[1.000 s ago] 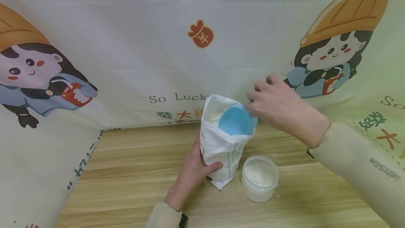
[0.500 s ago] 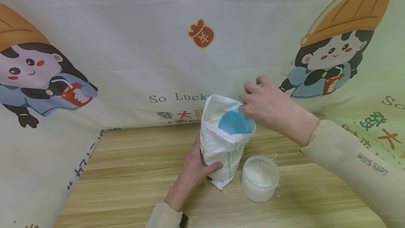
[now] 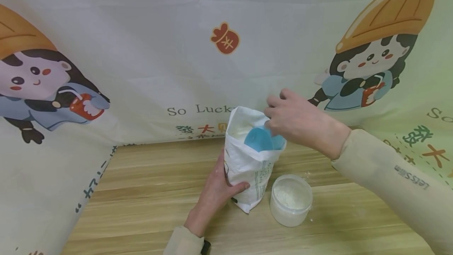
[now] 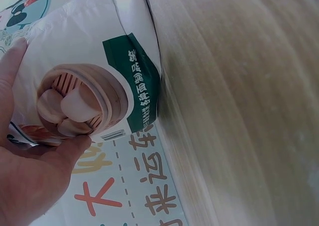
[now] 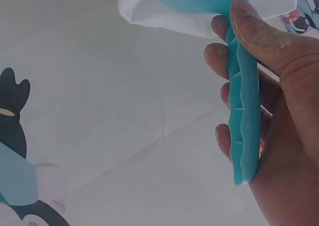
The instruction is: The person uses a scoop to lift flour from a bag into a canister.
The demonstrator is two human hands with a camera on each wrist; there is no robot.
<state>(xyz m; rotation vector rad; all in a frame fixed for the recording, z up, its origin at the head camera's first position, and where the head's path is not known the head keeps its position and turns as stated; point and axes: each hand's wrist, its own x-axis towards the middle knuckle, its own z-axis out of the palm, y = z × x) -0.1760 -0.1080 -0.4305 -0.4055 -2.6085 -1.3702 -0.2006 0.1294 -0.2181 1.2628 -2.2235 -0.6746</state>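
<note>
A white flour bag (image 3: 244,166) stands open at the top on the wooden table, tilted a little, with pale powder inside. My left hand (image 3: 218,186) holds its lower left side, thumb across the front. In the left wrist view the bag (image 4: 75,29) carries a printed steamer of buns. My right hand (image 3: 304,121) grips a blue scoop (image 3: 258,139) whose bowl sits in the bag's mouth. Fingers wrap the ribbed scoop handle (image 5: 249,111) in the right wrist view, and powder dusts the thumb. How deep the scoop's tip reaches is hidden.
Right of the bag stands a clear round jar (image 3: 291,211) holding white powder, its top uncovered. Specks of powder lie on the wooden table (image 3: 148,207) around it. A printed cloth backdrop (image 3: 159,50) rises behind and along both sides.
My right hand has shifted left and slightly down over the bag's mouth, and the scoop's bowl has tipped and now shows less. The left hand, bag and jar stay put.
</note>
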